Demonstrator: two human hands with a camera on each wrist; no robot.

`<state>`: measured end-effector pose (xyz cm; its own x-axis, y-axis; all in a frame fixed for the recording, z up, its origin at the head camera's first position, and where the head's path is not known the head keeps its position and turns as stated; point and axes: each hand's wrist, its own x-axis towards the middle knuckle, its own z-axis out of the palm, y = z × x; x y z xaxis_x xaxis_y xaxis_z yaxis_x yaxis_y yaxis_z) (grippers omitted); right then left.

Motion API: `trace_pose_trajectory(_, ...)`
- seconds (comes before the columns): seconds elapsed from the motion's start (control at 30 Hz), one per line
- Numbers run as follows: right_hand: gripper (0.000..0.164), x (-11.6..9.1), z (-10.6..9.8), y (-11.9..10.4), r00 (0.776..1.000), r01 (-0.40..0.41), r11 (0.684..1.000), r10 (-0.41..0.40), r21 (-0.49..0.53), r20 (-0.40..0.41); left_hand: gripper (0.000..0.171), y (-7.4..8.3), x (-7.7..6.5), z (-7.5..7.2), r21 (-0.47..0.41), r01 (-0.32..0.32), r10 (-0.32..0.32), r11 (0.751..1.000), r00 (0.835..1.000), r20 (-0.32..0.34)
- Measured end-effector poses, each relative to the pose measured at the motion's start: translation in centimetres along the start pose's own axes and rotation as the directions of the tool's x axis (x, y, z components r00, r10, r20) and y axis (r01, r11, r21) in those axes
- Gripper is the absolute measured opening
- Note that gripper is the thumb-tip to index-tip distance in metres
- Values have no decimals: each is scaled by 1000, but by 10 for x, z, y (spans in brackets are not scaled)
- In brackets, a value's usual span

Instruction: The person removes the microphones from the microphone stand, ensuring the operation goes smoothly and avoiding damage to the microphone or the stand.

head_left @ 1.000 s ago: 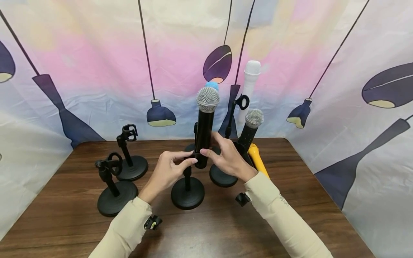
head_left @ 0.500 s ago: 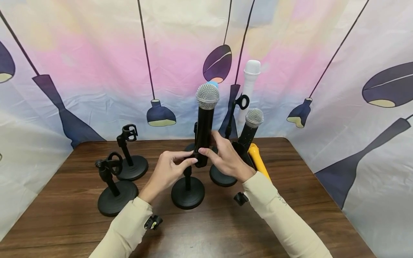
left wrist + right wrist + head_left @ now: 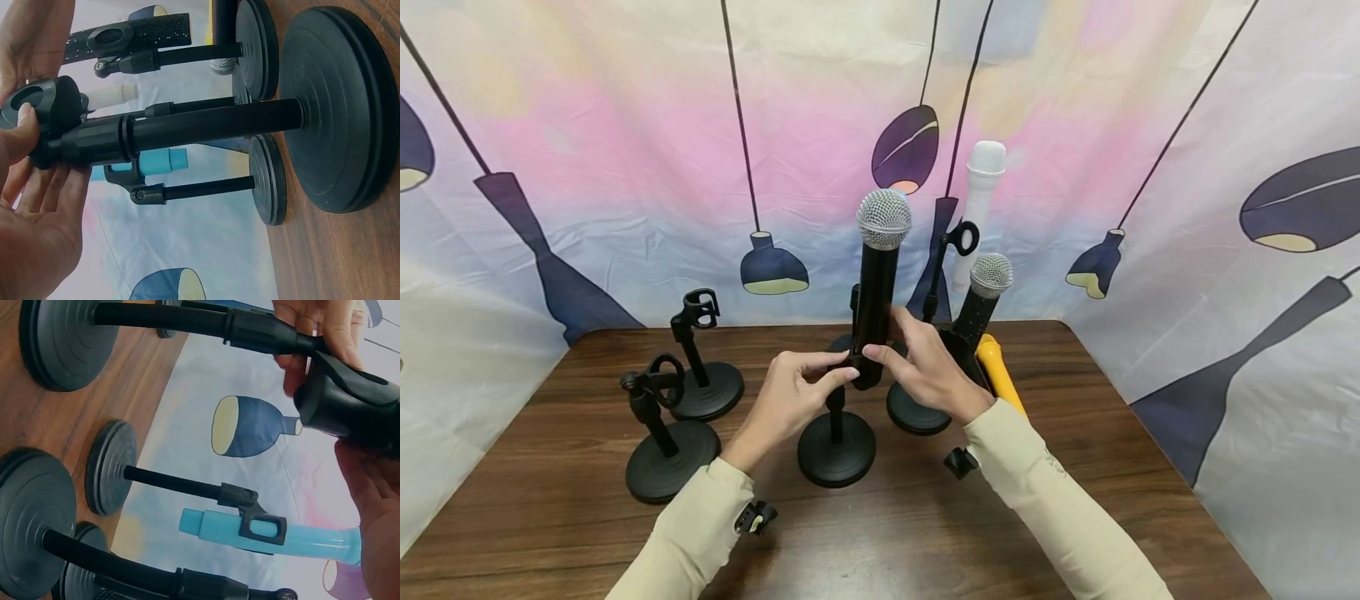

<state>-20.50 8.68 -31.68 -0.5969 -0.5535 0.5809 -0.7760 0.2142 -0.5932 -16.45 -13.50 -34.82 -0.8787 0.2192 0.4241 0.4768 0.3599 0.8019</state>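
In the head view, my right hand (image 3: 928, 367) grips the lower body of a black microphone (image 3: 877, 283) with a silver mesh head. The microphone stands nearly upright, slightly tilted. My left hand (image 3: 793, 396) pinches the clip at the top of a black desktop microphone stand (image 3: 837, 450). In the left wrist view, the left thumb presses on the clip (image 3: 59, 109). The microphone's lower end (image 3: 319, 403) pokes through the clip in the right wrist view. My right fingers partly hide the microphone's body.
Two black stands with bare clips (image 3: 664, 458) (image 3: 707, 390) stand at left. Behind my hands, a light blue microphone (image 3: 294, 540), a white microphone (image 3: 977, 208) and a speckled black microphone (image 3: 977, 308) sit near more stands. A yellow microphone (image 3: 1000, 375) lies at right.
The black microphone has risen slightly, and its mesh head now covers nearly all of the blue microphone's top behind it. The left hand and the stand keep their place.
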Motion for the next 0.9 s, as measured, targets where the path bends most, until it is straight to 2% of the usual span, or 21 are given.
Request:
trace_pose_trajectory(0.23,56,-2,-3,1,1000,-15,986,17,169,-12,34,0,1,2,30,-23,23,999,1000,-4)
trace_pose_trajectory(0.4,53,3,-4,-3,1000,-11,995,9,97,25,34,0,0,0,15,-10,10,1000,1000,-3)
trace_pose_trajectory(0.6,52,5,-5,-6,996,-60,998,58,36,62,37,-1,0,-1,6,7,-7,1000,1000,6)
trace_pose_trajectory(0.83,54,3,-3,-4,997,-76,985,71,152,41,34,-1,0,0,18,-17,17,1000,1000,-7)
trace_pose_trajectory(0.9,52,2,-2,-3,998,-64,985,61,158,21,34,-1,0,0,20,-22,22,1000,1000,-8)
